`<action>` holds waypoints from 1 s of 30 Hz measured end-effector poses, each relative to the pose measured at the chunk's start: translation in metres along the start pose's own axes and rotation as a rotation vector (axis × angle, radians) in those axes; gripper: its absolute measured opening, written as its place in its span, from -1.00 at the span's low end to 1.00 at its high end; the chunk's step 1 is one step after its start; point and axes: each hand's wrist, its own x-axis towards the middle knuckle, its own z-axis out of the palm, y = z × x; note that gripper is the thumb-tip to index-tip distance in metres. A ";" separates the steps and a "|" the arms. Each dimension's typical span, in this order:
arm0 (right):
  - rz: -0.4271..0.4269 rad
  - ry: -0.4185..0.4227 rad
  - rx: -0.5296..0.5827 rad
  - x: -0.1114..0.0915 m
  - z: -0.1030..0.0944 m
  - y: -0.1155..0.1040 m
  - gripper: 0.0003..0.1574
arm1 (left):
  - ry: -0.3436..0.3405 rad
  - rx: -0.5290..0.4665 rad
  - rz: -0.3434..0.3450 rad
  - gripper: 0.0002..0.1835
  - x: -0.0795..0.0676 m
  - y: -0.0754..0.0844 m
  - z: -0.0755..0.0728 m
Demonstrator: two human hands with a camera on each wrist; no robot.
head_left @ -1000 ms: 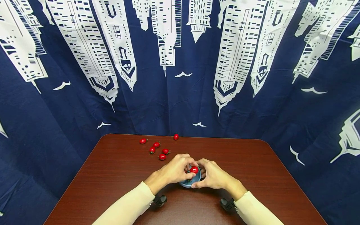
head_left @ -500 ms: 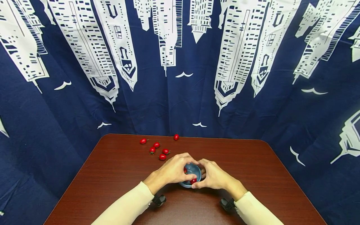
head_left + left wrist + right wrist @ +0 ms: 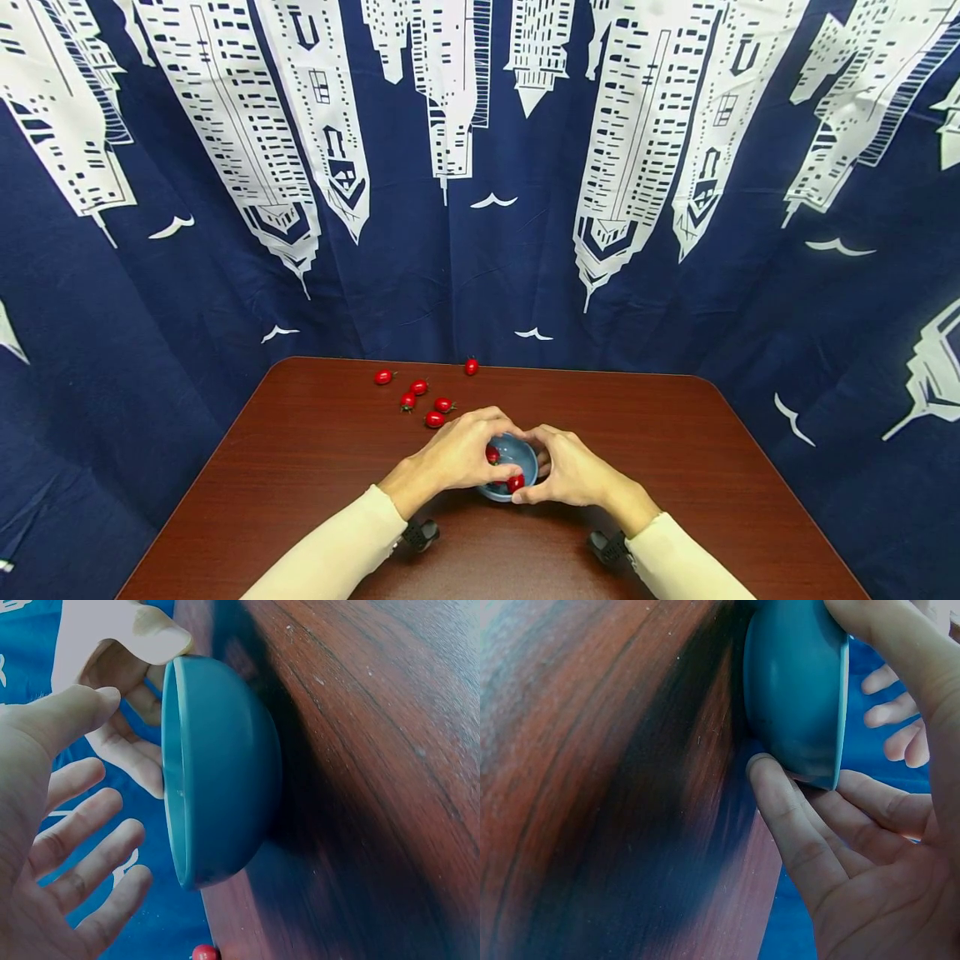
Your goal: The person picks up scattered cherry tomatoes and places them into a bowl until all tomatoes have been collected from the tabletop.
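Note:
A small blue bowl (image 3: 516, 450) sits on the table between the two hands, with red cherry tomatoes (image 3: 515, 482) inside it. My right hand (image 3: 573, 471) holds the bowl from the right; in the right wrist view its thumb lies at the rim and its fingers (image 3: 780, 791) are against the side. Over the bowl's left part hovers my left hand (image 3: 465, 454), hiding some of the inside. In the left wrist view that hand's fingers (image 3: 82, 851) are spread and loosely bent beside the rim, with nothing between them.
Several loose cherry tomatoes (image 3: 435, 419) lie on the brown wooden table (image 3: 637, 417) beyond the left hand, and one tomato (image 3: 472, 366) is near the back edge. A dark blue curtain (image 3: 405, 283) with white building prints hangs behind the table.
One second ago the left hand held a cherry tomato over the bowl; it has let go, and the tomato now lies in the bowl. The right hand keeps its hold.

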 end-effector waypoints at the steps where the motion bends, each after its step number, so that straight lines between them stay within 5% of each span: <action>1: -0.002 0.001 0.000 0.000 0.000 0.000 0.11 | 0.002 -0.001 -0.001 -0.47 0.000 -0.001 0.000; 11: -0.013 0.009 -0.007 0.000 0.001 0.001 0.16 | 0.023 -0.022 0.003 -0.48 -0.004 -0.009 -0.005; 30: 0.001 0.009 -0.017 -0.001 -0.001 -0.001 0.22 | 0.073 0.015 -0.120 -0.41 -0.019 -0.031 -0.014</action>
